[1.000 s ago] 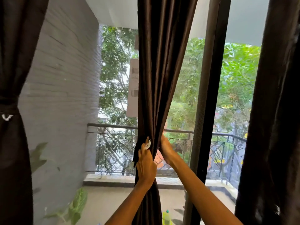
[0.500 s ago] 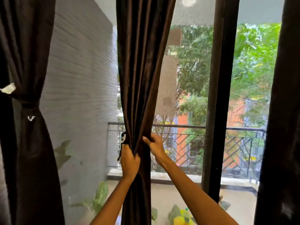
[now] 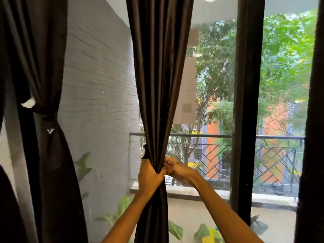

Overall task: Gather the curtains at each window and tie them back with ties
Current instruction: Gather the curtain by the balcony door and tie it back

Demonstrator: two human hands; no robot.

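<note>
A dark brown curtain (image 3: 157, 85) hangs in the middle of the glass, bunched into a narrow bundle at waist height. My left hand (image 3: 149, 176) grips that bundle from the left side. A short dark end of a tie (image 3: 145, 152) sticks up just above its knuckles. My right hand (image 3: 172, 168) is curled against the right side of the bundle, its fingers pinching at the fabric or tie; which of the two is hidden. At the left, another dark curtain (image 3: 50, 155) hangs gathered with a tie (image 3: 46, 118) round it.
A dark window frame post (image 3: 245, 120) stands to the right of my hands. A third dark curtain (image 3: 312, 155) hangs loose at the far right edge. Beyond the glass are a grey brick wall (image 3: 98, 85), a balcony railing (image 3: 210, 135) and green plants (image 3: 119, 213).
The view has shifted left and closer. My hands have drawn together on the bundle, the right hand moving from behind the curtain to its right side next to the left hand.
</note>
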